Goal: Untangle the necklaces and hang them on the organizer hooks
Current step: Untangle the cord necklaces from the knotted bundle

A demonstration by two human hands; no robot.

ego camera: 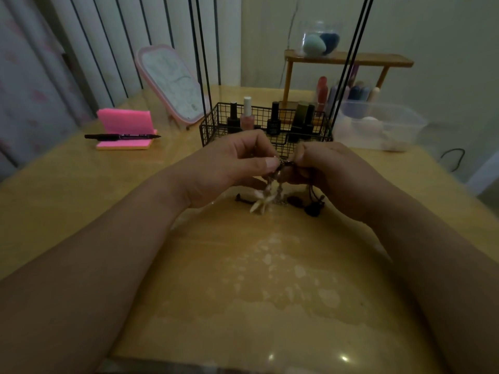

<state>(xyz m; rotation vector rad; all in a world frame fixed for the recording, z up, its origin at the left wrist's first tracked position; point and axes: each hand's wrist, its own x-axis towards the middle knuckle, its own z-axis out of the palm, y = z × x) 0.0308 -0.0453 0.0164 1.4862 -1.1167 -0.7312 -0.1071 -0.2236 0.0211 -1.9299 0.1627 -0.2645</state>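
A tangle of necklaces [272, 193] hangs between my two hands just above the wooden table [243, 265]. My left hand [232, 163] pinches the top of the tangle with thumb and fingers. My right hand [326, 168] pinches it from the other side, fingertips almost meeting the left ones. A pale star-shaped pendant [259, 204] and dark cords with beads [313, 206] dangle down and touch the table. The black wire organizer [216, 128] stands right behind my hands, its thin black rods [201, 63] rising out of view; its hooks are not visible.
Nail polish bottles [247, 114] stand in the wire basket. A pink-framed mirror [172, 85] leans at the back left, beside pink sticky notes [124, 130] with a black marker [121, 136]. A wooden shelf [348, 60] with a glass jar and a clear plastic box [383, 125] sit at the back right.
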